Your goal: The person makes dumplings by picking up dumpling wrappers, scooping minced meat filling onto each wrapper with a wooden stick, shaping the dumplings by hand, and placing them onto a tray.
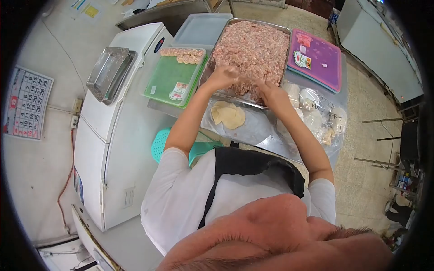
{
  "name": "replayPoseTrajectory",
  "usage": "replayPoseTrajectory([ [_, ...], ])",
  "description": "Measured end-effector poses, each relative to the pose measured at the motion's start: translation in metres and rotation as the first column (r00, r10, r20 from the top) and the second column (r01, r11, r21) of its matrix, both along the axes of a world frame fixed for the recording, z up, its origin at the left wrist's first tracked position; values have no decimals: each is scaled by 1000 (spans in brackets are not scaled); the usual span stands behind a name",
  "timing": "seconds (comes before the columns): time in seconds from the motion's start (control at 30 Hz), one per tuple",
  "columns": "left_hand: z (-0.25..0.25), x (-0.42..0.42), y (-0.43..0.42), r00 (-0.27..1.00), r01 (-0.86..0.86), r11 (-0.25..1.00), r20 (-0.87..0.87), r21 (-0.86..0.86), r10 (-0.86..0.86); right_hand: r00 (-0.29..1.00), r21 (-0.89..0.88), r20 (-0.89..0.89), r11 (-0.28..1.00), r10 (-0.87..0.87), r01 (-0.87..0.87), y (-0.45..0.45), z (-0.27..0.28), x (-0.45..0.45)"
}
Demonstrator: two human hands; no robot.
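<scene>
A deep metal tray (289, 34) holds a large mass of pink ground meat (251, 43). My left hand (224, 77) is over the tray's near left part, its fingers curled in; whatever they hold is hidden. Over the near edge of the meat, my right hand (270, 93) points inward with its fingers bent together, and I cannot make out what is in them. Thin round dough wrappers (230, 116) lie overlapping on the metal table just below the tray. Left of the tray, a green tray (169, 74) carries a row of filled dumplings (183, 55) along its far side.
A purple lidded tray (318, 58) sits on the right, stacked on others. Plastic bags of pale wrappers (314, 113) lie at the near right. A translucent tray (201, 29) is at the back. A white freezer (131, 149) bearing metal pans (110, 74) stands left, near a turquoise stool (161, 143).
</scene>
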State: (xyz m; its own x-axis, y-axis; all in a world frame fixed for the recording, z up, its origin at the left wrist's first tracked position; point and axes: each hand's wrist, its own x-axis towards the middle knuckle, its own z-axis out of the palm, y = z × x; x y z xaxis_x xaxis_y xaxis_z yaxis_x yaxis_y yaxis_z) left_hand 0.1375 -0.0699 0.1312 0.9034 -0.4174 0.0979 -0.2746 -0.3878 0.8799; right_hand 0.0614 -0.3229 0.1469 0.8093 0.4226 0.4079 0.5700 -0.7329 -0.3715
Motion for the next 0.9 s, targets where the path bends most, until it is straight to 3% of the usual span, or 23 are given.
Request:
replayPoseTrajectory([
  [0.07, 29, -11, -10, 985, -117, 945, -85, 305, 150, 983, -151, -149, 985, -106, 84, -21, -27, 22],
  [0.13, 48, -27, -6, 976, -91, 986, -183, 140, 116, 967, -230, -188, 965, -172, 127, -39, -23, 28],
  [0.17, 58, -32, -3, 970, -76, 995, -227, 57, 88, 967, -192, -199, 974, -160, 122, -45, -18, 23],
  [0.27, 77, -44, -2, 999, -36, 999, -18, -34, 36, 949, 56, -288, 987, -127, 149, -62, 8, 13],
  [0.3, 82, -46, -3, 999, -23, 999, 48, -35, 24, 927, 114, -367, 985, -80, 130, -57, 42, -1],
  [0.4, 86, -45, -3, 983, 78, 994, 158, 77, -89, 900, 429, -328, 894, 286, -128, -34, 60, -19],
  [0.43, 83, -39, -2, 970, 157, 983, 169, 98, -172, 920, 373, -269, 911, 286, -174, -20, 45, -17],
  [0.47, 82, -35, -1, 951, 237, 964, 177, 118, -255, 909, 327, -322, 932, 265, -156, -21, 46, -15],
  [0.53, 81, -36, 2, 980, 197, 978, -8, 61, -197, 882, 225, -418, 965, 218, -132, -21, 61, -8],
  [0.57, 82, -35, 5, 981, 171, 985, -102, 36, -166, 951, 90, -277, 989, 140, -120, -25, 70, -7],
  [0.67, 60, -22, 18, 969, 64, 994, 231, 88, -83, 979, -13, -189, 998, -69, 68, -7, 98, -29],
  [0.7, 65, -19, 20, 976, 109, 990, 181, 85, -123, 997, 110, -56, 993, 49, -43, 4, 90, -29],
  [0.77, 74, -12, 26, 975, 202, 977, 80, 69, -207, 992, 35, -124, 999, -7, 11, 16, 90, -25],
  [0.83, 63, -8, 37, 969, 130, 991, 209, 32, -134, 984, -77, -144, 993, -100, 90, 24, 97, -19],
  [0.9, 64, -6, 50, 958, 142, 990, 253, -13, -134, 981, 33, -162, 993, -106, 113, 32, 112, -23],
])
